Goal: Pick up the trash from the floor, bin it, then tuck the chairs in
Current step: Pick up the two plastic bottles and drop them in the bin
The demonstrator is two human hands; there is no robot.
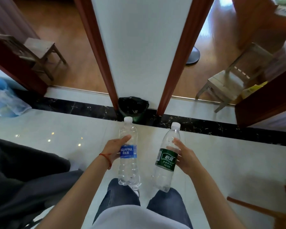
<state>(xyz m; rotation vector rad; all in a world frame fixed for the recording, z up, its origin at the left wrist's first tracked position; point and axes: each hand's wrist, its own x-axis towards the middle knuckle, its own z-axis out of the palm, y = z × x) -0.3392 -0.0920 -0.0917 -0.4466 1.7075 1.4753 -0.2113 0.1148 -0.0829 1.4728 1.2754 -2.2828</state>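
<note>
At nine o'clock lies a crumpled blue clear plastic bag [4,98]; its contents cannot be told. The left hand [113,150] grips one clear plastic bottle with a blue label [128,152], white-capped, upright, seemingly empty. At twelve o'clock, against the white wall, stands one small green bin lined with a black bag [133,107]. The right hand [184,157] grips one clear plastic bottle with a green label [168,157], tilted, cap toward twelve. Two bottles, one bin. Two pale wooden chairs: one at ten o'clock [40,52], one at two [228,81].
</note>
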